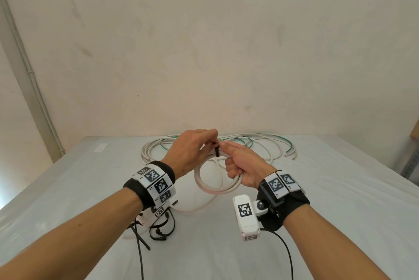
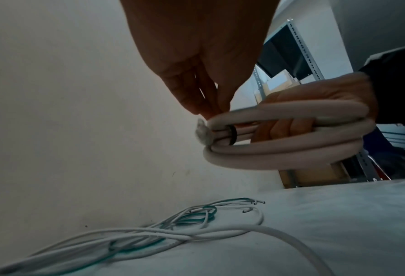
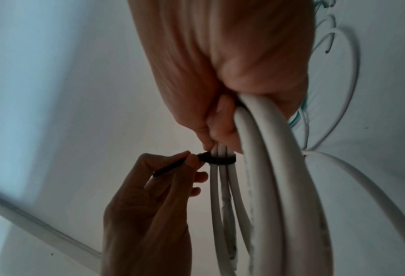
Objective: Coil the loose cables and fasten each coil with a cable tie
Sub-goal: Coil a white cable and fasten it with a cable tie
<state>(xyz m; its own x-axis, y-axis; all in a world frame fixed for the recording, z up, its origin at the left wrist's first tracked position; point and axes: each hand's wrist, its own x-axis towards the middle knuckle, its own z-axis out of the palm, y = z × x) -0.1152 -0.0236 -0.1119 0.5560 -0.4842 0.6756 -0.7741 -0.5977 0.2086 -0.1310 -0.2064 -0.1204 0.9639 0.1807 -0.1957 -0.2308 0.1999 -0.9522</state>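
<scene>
Your table (image 1: 317,223) carries everything, so start w/ the loose cables (image 1: 238,141) at the far edge: a tangle of white and green strands, too overlapped to count, well apart from your hands. Nearer, held above the table centre, is 1 white coil (image 1: 212,185); roughly 3 turns show in the right wrist view, and a tail runs off it down to the table. Your right hand (image 1: 243,167) is wrapped round the coil's right side, fingers curled tight on the strands. Your left hand (image 1: 191,150) is at the coil's far top, thumb and forefinger pinching the free tail of 1 black tie (image 3: 218,159). The relation that matters: the tie's band lies across the strands, just left of your right fingers, and its tail points left, away from the coil, into your left hand. So the left hand is the one placed to pull, prob. leftward along the tail, while the right braces. Spare ties (image 1: 158,227) lie near left under your left wrist; several, exact count not clear.
</scene>
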